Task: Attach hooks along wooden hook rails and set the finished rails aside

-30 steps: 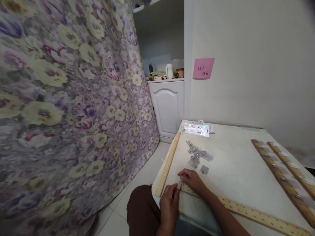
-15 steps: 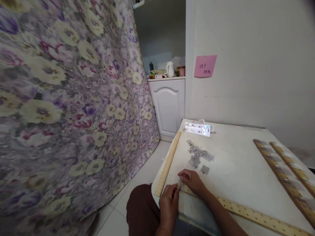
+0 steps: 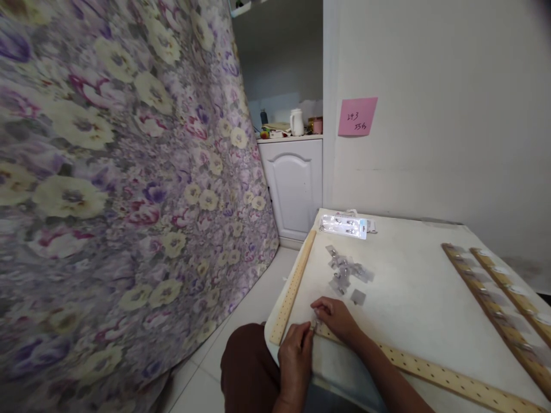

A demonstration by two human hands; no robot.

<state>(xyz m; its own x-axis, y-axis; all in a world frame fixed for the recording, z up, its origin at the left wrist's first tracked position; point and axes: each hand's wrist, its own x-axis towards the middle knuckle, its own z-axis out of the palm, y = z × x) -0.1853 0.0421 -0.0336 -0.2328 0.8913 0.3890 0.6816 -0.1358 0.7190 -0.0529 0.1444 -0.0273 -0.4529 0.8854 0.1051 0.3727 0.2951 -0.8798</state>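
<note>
My left hand (image 3: 295,350) is closed at the near end of a perforated wooden strip (image 3: 434,374), its fingertips pressed together around something too small to make out. Right beside it, my right hand (image 3: 336,316) pinches a small clear piece (image 3: 317,322) with a metallic glint over the strip's end. Fingers cover most of that piece. Beyond the hands lies a loose heap of small clear square pieces with metal parts (image 3: 343,269). One separate square piece (image 3: 358,296) rests closer to my right hand.
Another perforated strip (image 3: 293,287) lies along the table's left edge. Two brown strips (image 3: 486,292) bearing several clear pieces are at the right. A clear blister pack (image 3: 343,226) lies at the back. A floral curtain (image 3: 129,172) hangs on the left, and a pink note (image 3: 357,116) is on the wall.
Both hands stay at the strip's end in nearly the same pose. The whole view has shifted very slightly; no object has visibly moved.
</note>
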